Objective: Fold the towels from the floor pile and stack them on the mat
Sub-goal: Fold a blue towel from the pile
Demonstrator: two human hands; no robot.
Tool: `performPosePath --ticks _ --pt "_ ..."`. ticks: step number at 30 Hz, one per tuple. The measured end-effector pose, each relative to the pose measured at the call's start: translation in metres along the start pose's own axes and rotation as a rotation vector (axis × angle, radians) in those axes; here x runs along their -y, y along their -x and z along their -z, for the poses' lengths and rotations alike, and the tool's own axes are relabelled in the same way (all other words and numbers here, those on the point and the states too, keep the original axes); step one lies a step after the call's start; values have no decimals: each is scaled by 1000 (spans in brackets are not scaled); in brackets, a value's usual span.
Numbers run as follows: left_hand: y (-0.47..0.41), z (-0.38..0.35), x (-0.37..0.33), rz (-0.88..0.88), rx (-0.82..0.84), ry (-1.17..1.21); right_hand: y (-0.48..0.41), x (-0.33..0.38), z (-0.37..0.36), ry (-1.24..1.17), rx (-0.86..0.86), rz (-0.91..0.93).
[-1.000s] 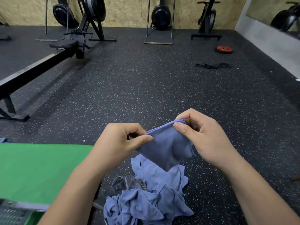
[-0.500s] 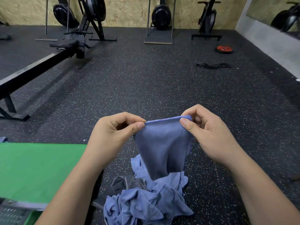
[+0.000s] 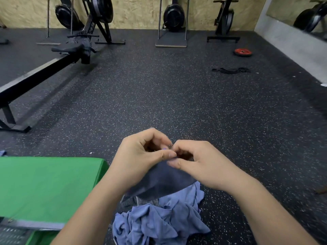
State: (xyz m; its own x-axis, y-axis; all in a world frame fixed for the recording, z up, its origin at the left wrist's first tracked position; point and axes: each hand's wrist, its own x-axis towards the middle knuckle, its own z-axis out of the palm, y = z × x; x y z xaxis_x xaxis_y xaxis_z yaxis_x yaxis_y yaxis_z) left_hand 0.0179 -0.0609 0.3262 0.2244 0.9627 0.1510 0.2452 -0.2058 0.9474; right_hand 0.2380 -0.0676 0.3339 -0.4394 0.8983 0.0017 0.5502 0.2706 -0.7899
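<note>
Head view: a blue towel hangs above the floor pile, its top corners pinched together by the left hand and right hand. First fold likely underway; next, another fold, then onto the green mat at left.

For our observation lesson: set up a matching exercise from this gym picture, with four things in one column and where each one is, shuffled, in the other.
Things:
1. held towel
2. towel pile
3. green mat
4. red weight plate

Places:
A. far right, near the wall
B. on the floor under the hands
C. pinched between left hand and right hand
D. left of the pile

Pairs: 1-C, 2-B, 3-D, 4-A
</note>
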Motion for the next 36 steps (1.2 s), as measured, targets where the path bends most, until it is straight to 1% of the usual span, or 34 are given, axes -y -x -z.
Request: performPosePath --ticks 2,6,9,13,15,18,21,23,25,28,33,34,36 --pt "-3 -1 7 22 22 113 -1 1 -1 -4 -27 51" --pt "-3 -11 19 90 207 51 -2 0 4 -1 -103 120" --pt "-2 -20 30 192 298 113 1 -3 16 -33 -176 136" --pt "-9 -21 40 217 320 72 6 -8 33 -70 -348 147" --pt "-14 -16 41 233 301 49 7 -10 40 -47 -449 147" --pt "-19 -4 43 235 273 -48 10 -14 50 4 -576 121" --pt "-22 10 49 273 280 -95 13 -18 56 -4 -642 75" --pt "-23 19 54 291 284 -85 14 -19 58 -17 -683 63" --pt "-23 28 58 267 290 -59 15 -21 62 -19 -729 50" --pt "-23 39 57 187 225 -23 15 -27 68 -37 -791 9" --pt "-26 32 49 234 -29 347 11 -34 66 -56 -869 -39" --pt "-26 28 47 219 -64 363 9 -35 66 -57 -876 -49" --pt "-25 21 44 150 -97 285 8 -37 64 -49 -879 -68"
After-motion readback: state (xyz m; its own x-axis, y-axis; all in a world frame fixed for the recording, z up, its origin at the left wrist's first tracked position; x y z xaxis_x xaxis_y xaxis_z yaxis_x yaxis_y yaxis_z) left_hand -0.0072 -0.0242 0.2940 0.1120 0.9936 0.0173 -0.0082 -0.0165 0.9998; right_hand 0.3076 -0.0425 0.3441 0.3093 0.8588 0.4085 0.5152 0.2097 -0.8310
